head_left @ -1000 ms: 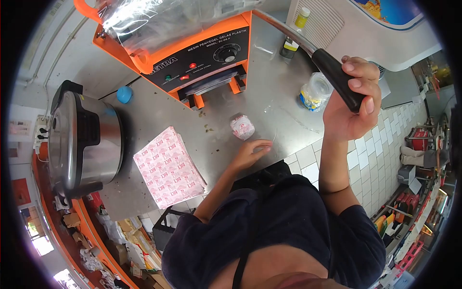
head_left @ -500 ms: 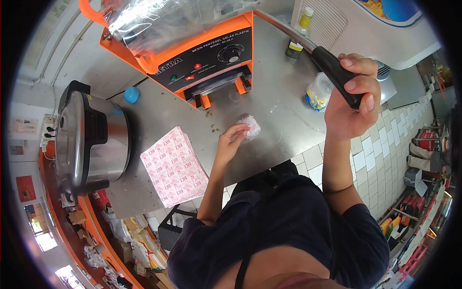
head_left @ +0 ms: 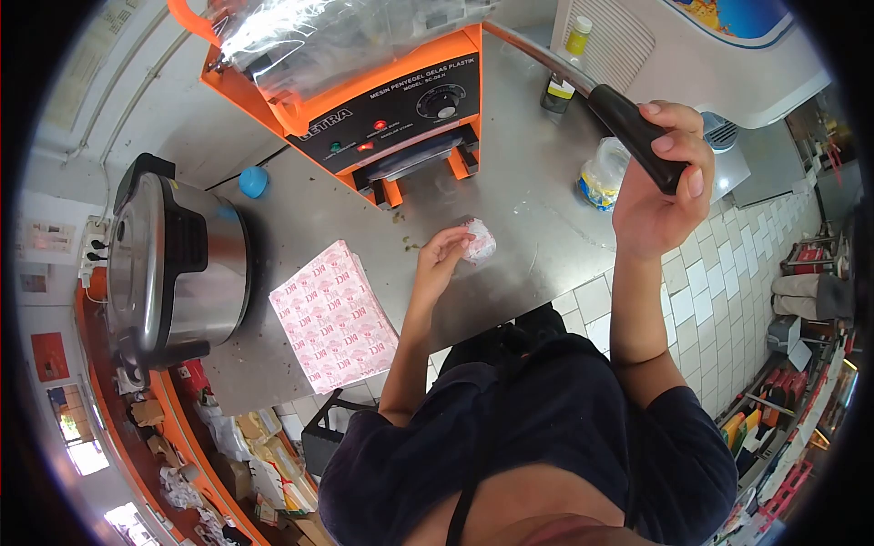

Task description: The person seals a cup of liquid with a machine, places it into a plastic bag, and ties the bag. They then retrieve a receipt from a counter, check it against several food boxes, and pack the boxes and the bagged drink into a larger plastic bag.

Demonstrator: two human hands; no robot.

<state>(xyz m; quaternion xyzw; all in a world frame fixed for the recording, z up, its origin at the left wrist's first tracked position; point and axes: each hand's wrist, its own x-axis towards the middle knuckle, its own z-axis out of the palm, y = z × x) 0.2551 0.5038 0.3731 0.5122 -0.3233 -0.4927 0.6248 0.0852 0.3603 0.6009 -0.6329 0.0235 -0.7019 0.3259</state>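
My left hand [head_left: 441, 260] is low over the steel table, its fingers closed on a small round bundle wrapped in white paper with pink print [head_left: 480, 242]. Raised at the right, my right hand [head_left: 669, 196] curls its fingers round the black lever handle [head_left: 635, 136]. The lever's metal rod runs back to an orange cup sealing machine [head_left: 387, 123], whose dark front panel has a dial and lit red lamps. Left of my left forearm lies a stack of pink-printed wrapping paper [head_left: 335, 323].
On the steel table [head_left: 537, 273] a large metal rice cooker [head_left: 182, 264] stands at the left, near a blue cup-like item [head_left: 254, 182]. A clear plastic bag [head_left: 601, 177] and a bottle with a yellow-green cap [head_left: 577, 41] are at the right. Green bits lie before the machine.
The view has shifted slightly, and the machine and paper appear a little further right. Both hands keep their holds, with the right hand's fingers moved only slightly.
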